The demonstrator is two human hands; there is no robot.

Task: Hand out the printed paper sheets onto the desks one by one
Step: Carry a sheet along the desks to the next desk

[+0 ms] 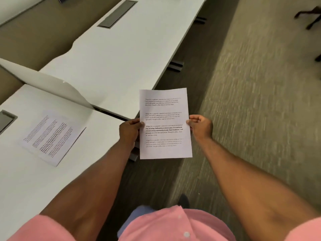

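I hold printed paper sheets upright in front of me, over the aisle floor beside the desks. My left hand grips their left edge with the thumb on the front. My right hand pinches the right edge. How many sheets are in the bundle cannot be told. Another printed sheet lies flat and skewed on the near white desk to my left. The far white desk carries no sheet.
A white divider panel stands between the two desks. Grey cable hatches sit in the desktops, another hatch at the near desk's left. Carpeted aisle runs to the right; a chair base shows at top right.
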